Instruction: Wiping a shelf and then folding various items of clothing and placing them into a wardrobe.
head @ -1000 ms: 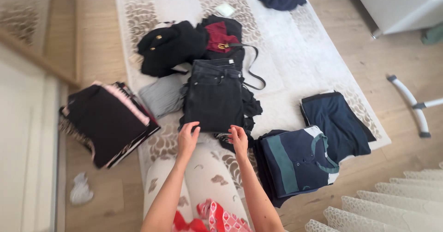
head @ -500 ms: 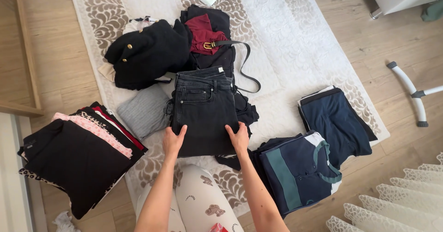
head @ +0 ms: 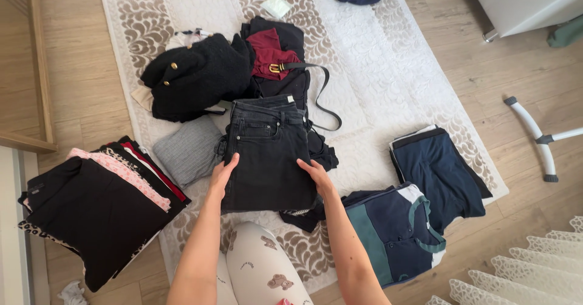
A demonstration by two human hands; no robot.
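Folded black jeans (head: pixel 267 153) lie on a pale patterned rug (head: pixel 376 56) in front of my knees. My left hand (head: pixel 222 172) rests on the left edge of the jeans, fingers apart and flat. My right hand (head: pixel 317 175) presses on the right edge, palm down. Neither hand grips the cloth. Under and behind the jeans lies a heap of dark clothes with a maroon garment (head: pixel 267 50) and a black belt (head: pixel 316 89) with a gold buckle.
A black fuzzy jacket (head: pixel 194 74) and a folded grey top (head: pixel 188 150) lie at left. A stack of folded dark and pink clothes (head: pixel 97 208) sits on the wood floor. Navy folded shirts (head: pixel 395 232) (head: pixel 440 168) are at right. A white stand leg (head: pixel 534 135) lies beyond.
Both hands slid up from the lower edge of the jeans onto their sides. The view shifted slightly; the jeans stay in place.
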